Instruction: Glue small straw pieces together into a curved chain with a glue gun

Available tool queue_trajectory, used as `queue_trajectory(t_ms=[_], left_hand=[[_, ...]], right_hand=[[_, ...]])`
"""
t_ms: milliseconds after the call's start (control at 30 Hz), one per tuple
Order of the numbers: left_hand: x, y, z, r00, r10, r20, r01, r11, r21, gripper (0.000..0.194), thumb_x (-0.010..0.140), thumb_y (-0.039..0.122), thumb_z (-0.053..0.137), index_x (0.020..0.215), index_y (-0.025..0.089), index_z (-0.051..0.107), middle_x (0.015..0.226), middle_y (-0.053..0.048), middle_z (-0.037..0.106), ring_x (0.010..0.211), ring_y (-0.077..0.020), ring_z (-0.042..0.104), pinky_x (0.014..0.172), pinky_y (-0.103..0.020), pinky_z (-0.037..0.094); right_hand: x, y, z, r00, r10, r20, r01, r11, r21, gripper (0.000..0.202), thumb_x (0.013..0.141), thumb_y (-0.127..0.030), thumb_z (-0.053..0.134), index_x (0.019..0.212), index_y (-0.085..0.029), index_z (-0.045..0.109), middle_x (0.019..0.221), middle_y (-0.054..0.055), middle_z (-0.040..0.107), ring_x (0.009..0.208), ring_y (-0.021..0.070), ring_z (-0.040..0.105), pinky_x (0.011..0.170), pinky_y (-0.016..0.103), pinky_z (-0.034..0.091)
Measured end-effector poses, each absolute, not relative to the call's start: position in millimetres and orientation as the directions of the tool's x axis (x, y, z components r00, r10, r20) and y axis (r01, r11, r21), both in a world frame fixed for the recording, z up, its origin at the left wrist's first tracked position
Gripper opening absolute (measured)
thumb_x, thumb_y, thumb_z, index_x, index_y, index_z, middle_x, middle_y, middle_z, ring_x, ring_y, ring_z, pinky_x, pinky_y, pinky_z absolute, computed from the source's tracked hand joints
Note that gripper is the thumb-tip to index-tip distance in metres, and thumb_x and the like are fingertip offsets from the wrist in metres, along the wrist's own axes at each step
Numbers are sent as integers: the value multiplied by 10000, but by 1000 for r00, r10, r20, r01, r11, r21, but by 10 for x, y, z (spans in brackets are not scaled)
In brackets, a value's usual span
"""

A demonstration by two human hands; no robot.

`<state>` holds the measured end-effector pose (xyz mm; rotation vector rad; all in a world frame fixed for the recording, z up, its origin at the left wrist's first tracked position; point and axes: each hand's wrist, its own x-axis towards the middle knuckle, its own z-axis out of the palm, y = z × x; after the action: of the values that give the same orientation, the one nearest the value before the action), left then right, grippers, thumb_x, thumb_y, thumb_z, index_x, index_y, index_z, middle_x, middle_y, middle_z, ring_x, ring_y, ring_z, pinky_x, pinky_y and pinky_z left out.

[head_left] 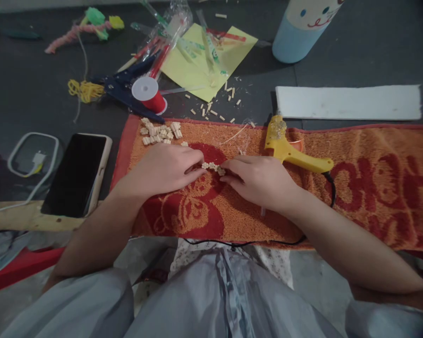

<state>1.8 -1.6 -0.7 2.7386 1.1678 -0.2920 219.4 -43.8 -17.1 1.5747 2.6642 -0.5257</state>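
The left hand (169, 169) and the right hand (262, 180) meet over the middle of the orange and red towel (254, 230), each with its thumb and fingertips closed on one end of a short strip of pale flower-shaped pieces (213, 167). The fingers are narrow, pinched on the strip, which sits between them above the towel's dark red patch; it looks like wood, though it is too small to be sure.

On the towel's upper left part lies a pile of similar pale pieces (158, 134), just beyond the left hand. To the right of the right hand, a yellow glue gun (296, 157) lies on the towel, its black cord running off the handle.

Beyond the towel's far edge, on the dark table (254, 101), are a red thread spool (153, 101), a dark blue tool (121, 87), yellow paper (183, 68) with small scattered bits (213, 112) near it, a long white board (348, 103) and a blue and white bottle (294, 40). Left of the towel are a phone (75, 173) and a white cable (58, 152).
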Motion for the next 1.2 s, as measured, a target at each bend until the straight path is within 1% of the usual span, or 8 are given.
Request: queue_trajectory(t_ms=[200, 500, 667, 800, 1067, 1200], left_hand=[[14, -20, -16, 677, 698, -233, 726, -686, 57, 315, 977, 416, 462, 961, 191, 681, 907, -46, 734, 852, -201, 679, 685, -293, 402], [19, -16, -10, 693, 689, -212, 712, -699, 56, 301, 975, 404, 456, 942, 198, 673, 894, -41, 735, 833, -182, 680, 673, -276, 395], [19, -16, -11, 695, 688, -207, 712, -699, 69, 302, 975, 401, 454, 936, 197, 674, 895, -52, 738, 840, -198, 682, 677, -290, 405], [19, -16, -14, 686, 692, -224, 718, -694, 55, 308, 983, 405, 446, 951, 198, 671, 909, -48, 740, 854, -195, 684, 685, -284, 406], [31, -22, -1, 676, 699, -233, 726, -686, 49, 303, 982, 403, 457, 950, 195, 675, 914, -44, 743, 854, -190, 685, 688, -279, 402], [25, -16, -2, 677, 700, -228, 725, -687, 45, 302, 982, 398, 449, 960, 198, 673, 915, -44, 745, 858, -195, 690, 681, -282, 404]], right_hand=[[2197, -441, -170, -492, 855, -161, 853, 438, -283, 244, 958, -287, 530, 1055, -173, 724, 994, 84, 759, 831, 226, 688, 573, 305, 272], [2204, -442, -176, -504, 854, -127, 838, 449, -310, 223, 947, -270, 542, 1023, -173, 728, 958, 82, 750, 767, 185, 640, 567, 287, 277], [2202, -440, -167, -500, 854, -146, 844, 443, -301, 244, 957, -282, 529, 1049, -173, 726, 975, 88, 754, 801, 207, 664, 572, 294, 282], [2198, -439, -161, -499, 852, -157, 848, 442, -293, 253, 961, -283, 523, 1064, -169, 723, 986, 94, 755, 827, 222, 680, 571, 299, 277], [2197, -440, -167, -498, 856, -139, 845, 443, -299, 224, 945, -274, 546, 1025, -166, 725, 952, 84, 752, 784, 198, 661, 564, 295, 268], [2196, -439, -155, -495, 856, -153, 849, 439, -294, 220, 946, -277, 546, 1026, -174, 723, 961, 80, 752, 788, 196, 659, 562, 296, 263]])
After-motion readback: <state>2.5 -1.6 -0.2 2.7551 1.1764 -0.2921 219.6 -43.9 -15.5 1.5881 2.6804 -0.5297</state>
